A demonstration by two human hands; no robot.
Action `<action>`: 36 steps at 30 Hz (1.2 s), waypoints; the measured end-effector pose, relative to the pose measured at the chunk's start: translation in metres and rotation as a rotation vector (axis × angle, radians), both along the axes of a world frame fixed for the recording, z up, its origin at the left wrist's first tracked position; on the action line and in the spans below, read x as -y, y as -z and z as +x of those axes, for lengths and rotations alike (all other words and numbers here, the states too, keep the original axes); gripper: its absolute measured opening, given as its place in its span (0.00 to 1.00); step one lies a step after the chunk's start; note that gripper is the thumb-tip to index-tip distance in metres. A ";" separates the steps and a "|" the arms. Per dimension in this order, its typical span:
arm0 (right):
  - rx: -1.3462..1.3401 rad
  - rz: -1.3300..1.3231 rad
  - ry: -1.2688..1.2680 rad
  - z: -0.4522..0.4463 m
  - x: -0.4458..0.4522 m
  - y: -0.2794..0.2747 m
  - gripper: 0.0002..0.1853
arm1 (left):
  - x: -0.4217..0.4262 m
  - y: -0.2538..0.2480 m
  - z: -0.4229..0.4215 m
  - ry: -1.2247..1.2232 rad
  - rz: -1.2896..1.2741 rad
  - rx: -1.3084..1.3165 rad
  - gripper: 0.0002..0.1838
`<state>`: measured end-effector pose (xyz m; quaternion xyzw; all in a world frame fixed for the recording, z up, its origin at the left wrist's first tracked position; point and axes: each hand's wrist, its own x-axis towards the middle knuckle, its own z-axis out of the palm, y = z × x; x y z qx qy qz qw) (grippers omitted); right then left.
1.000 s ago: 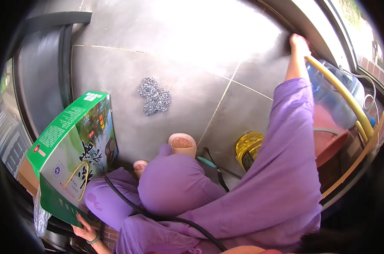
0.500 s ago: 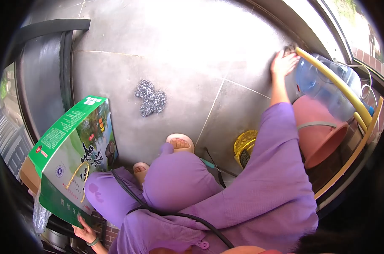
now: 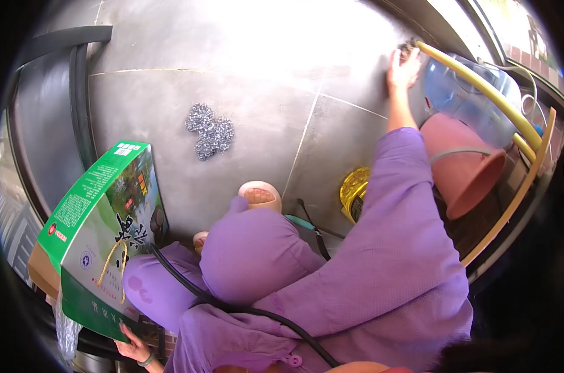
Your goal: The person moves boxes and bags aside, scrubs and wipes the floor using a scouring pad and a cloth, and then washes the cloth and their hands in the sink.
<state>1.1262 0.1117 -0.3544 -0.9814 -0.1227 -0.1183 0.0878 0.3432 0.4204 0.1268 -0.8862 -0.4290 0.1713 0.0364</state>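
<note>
My left hand [image 3: 131, 345] grips the lower edge of a green and white printed carton [image 3: 95, 211] with a yellow rope handle; the thumb shows on the panel. My right hand [image 3: 403, 71] reaches far forward to a small dark brown clump [image 3: 409, 47] on the floor, thumb and fingers on either side of it. What the clump is, I cannot make out. A yellow pole [image 3: 481, 86] ends right beside those fingers. Close to my right forearm lie a clear blue water jug [image 3: 450, 87] and a pink bucket [image 3: 462, 165] tipped on its side.
Several silvery wire scourers [image 3: 209, 132] lie on the grey tiled floor [image 3: 257, 124]. A yellow container [image 3: 354, 189] stands beside my right sleeve. A black strap or hose [image 3: 189, 283] crosses my lap. At the left is a dark frame [image 3: 83, 105]; a wooden strip [image 3: 512, 205] borders the right.
My right hand has moved from spread fingers near the pole's end to closing around the dark clump. The view has shifted slightly. My left hand stays on the carton.
</note>
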 end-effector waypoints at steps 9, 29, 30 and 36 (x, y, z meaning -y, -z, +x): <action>-0.183 0.004 -0.144 -0.142 -0.179 -0.057 0.33 | -0.003 0.006 0.008 0.060 0.045 0.040 0.08; -0.166 -0.010 1.547 -0.147 0.155 -0.007 0.37 | 0.004 0.030 0.017 0.050 0.094 0.055 0.08; -0.064 -0.006 1.596 -0.138 0.158 0.006 0.37 | 0.004 0.028 0.016 0.048 0.096 0.049 0.08; -0.104 0.043 1.045 -0.029 0.047 0.008 0.37 | 0.002 0.022 0.016 0.033 0.070 0.027 0.08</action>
